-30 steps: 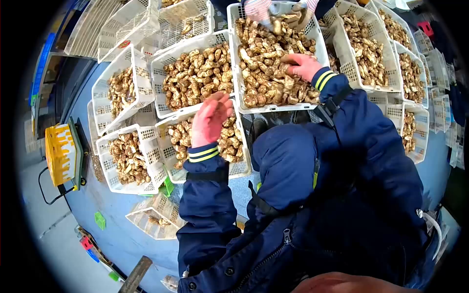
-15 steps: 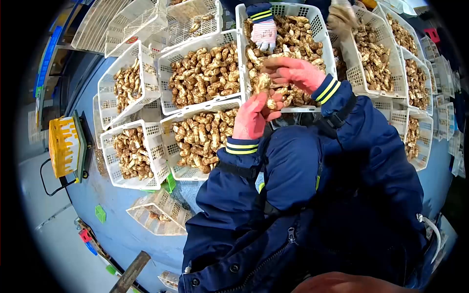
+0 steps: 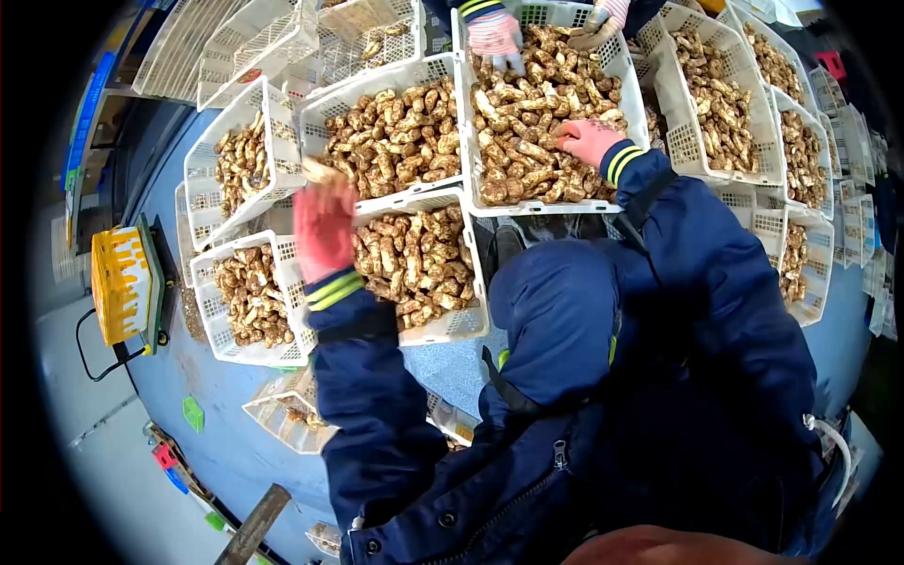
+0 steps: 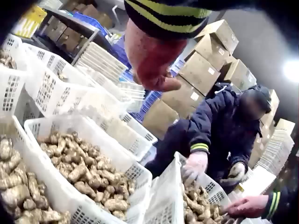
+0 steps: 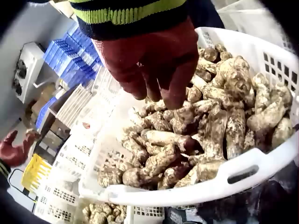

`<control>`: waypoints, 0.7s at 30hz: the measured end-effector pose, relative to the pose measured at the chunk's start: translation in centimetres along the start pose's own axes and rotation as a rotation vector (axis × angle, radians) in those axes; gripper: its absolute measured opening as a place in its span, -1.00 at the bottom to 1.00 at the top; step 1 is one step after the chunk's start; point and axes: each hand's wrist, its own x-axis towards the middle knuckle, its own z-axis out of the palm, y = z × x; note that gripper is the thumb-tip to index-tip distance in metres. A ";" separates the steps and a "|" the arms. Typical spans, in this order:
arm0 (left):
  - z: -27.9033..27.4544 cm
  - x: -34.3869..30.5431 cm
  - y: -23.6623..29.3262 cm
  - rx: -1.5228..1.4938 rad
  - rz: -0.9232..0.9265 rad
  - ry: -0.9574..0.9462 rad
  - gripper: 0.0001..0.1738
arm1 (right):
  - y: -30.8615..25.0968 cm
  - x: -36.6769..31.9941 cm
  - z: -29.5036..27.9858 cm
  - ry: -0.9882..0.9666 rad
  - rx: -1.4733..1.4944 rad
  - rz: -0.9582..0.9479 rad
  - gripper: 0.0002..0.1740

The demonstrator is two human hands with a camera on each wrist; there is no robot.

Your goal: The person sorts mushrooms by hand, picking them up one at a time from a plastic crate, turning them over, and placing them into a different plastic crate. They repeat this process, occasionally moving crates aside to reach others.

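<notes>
"Where are the mushrooms (image 3: 527,155)?"

"Heaped in the white basket (image 3: 537,209) — right hand (image 3: 589,141) over it, fingers loosely bent and relaxed, tips down at the heap."

"And the left hand (image 3: 325,226)?"

"Out above the left side of the lower basket (image 3: 438,332), pinching a single mushroom (image 5: 32,133) — blurred in the head view."

"Anyone opposite?"

"Another person (image 4: 219,121), one striped glove (image 3: 495,40) at the white basket's far side."

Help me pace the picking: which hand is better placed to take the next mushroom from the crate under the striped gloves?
Likely the right hand: its fingers reach down to the mushrooms in that crate, while the left hand is over the crates at left.
</notes>
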 end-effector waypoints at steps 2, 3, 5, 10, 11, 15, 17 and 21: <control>2.2 1.2 6.1 -0.064 0.142 0.281 -0.58 | -1.7 0.4 0.2 -0.003 -0.102 -0.063 -0.55; 2.1 1.1 6.3 -0.122 0.222 0.182 -0.58 | -2.2 1.2 1.2 0.084 -0.154 -0.117 -0.56; 2.7 0.6 4.4 0.080 0.164 0.259 -0.58 | -3.7 3.1 2.2 0.109 -0.227 -0.226 -0.56; 5.0 -3.4 -6.0 -0.035 -0.337 0.052 -0.63 | -4.9 6.6 5.0 -0.009 -0.603 -0.137 -0.65; 5.3 -4.0 -7.7 -0.071 -0.398 0.076 -0.63 | -4.8 6.6 4.4 -0.003 -0.549 -0.120 -0.77; 9.4 -4.6 -10.3 0.082 -0.479 0.068 -0.57 | -4.5 2.4 -1.7 0.158 0.007 0.051 -0.62; 11.0 -4.2 -10.8 0.186 -0.483 0.013 -0.55 | -3.4 1.7 -2.3 0.113 0.652 0.018 -0.59; 14.6 -3.3 -10.8 0.061 -0.488 -0.014 -0.45 | -9.0 -5.5 -4.4 0.209 0.835 -0.369 -0.69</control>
